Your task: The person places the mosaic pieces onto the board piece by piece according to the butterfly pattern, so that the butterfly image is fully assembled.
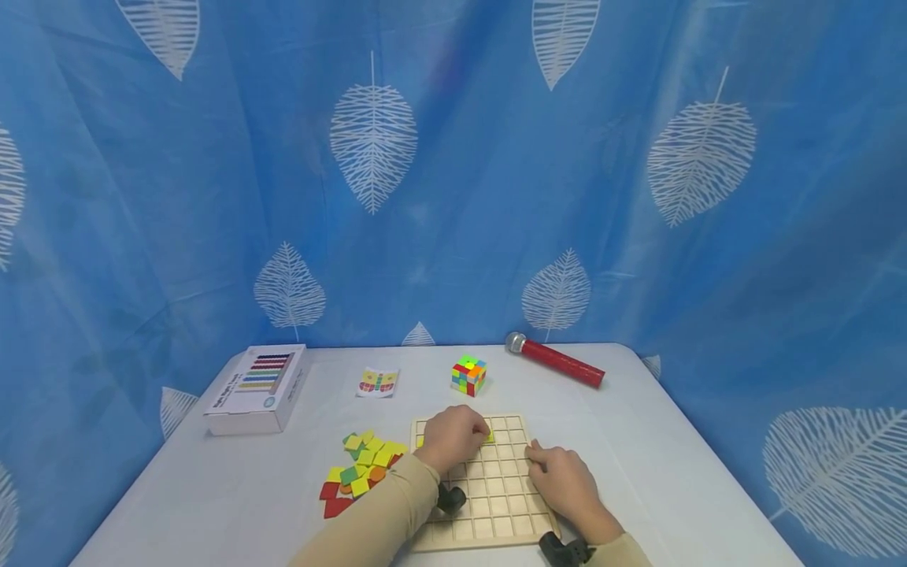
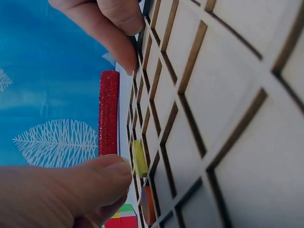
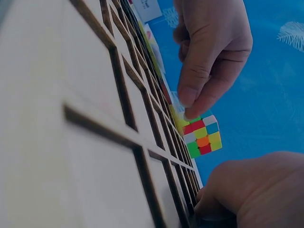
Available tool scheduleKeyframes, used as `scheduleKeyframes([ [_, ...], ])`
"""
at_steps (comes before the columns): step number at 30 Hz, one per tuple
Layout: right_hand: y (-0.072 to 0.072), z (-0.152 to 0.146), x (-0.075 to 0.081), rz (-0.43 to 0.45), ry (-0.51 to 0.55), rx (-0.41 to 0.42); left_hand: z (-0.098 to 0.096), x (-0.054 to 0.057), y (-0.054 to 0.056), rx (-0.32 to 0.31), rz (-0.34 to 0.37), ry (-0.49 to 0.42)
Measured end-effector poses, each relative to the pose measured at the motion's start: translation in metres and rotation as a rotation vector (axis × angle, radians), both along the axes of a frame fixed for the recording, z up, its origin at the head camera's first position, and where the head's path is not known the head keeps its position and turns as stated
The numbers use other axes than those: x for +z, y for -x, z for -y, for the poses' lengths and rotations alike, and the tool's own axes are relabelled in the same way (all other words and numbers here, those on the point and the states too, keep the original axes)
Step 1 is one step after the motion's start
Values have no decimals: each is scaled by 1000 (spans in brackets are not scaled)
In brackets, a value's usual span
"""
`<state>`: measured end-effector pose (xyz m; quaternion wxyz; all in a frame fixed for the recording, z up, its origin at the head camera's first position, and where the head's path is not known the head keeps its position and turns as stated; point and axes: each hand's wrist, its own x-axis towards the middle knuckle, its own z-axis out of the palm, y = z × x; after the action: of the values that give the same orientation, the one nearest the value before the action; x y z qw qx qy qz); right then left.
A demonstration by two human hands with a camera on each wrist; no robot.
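A wooden grid board (image 1: 501, 504) lies on the table, divided into square cells. Over its far part is my left hand (image 1: 451, 437), thumb and forefinger pinched at a small yellow tile (image 2: 139, 159) within the grid. Just beside that tile sits an orange tile (image 2: 148, 206); another yellow tile (image 1: 420, 442) shows at the board's far left. My right hand (image 1: 567, 482) grips the board's right edge, thumb and curled fingers right at the rim. In the right wrist view, the left hand's fingertips (image 3: 189, 99) come down close over the yellow patch.
Left of the board lies a loose pile of yellow, green, red and orange tiles (image 1: 364, 457), partly behind the left sleeve (image 1: 383, 512). Farther back are a white box (image 1: 258, 390), a butterfly pattern card (image 1: 378, 383), a puzzle cube (image 1: 469, 376) and a red microphone (image 1: 560, 361).
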<state>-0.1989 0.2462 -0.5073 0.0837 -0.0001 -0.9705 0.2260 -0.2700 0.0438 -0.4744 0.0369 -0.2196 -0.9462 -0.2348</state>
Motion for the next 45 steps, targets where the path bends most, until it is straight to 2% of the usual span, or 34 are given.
scheduleKeyframes([
  [11,0,2,1,-2,-6,2,1,-4,0,45,61,-30],
  [19,2,4,1,2,4,12,-1,-8,9,46,44,-28],
  [31,1,3,2,-10,8,13,-3,-5,6,41,2,35],
  [34,1,3,1,-7,13,13,-1,-6,5,46,8,0],
  [37,1,3,0,-5,14,16,12,-5,5,71,42,-86],
  [39,1,3,0,1,17,16,28,-1,5,115,82,-164],
  [43,1,2,1,1,9,10,78,5,5,256,134,-293],
  [45,0,0,2,4,3,0,107,5,6,321,150,-346],
])
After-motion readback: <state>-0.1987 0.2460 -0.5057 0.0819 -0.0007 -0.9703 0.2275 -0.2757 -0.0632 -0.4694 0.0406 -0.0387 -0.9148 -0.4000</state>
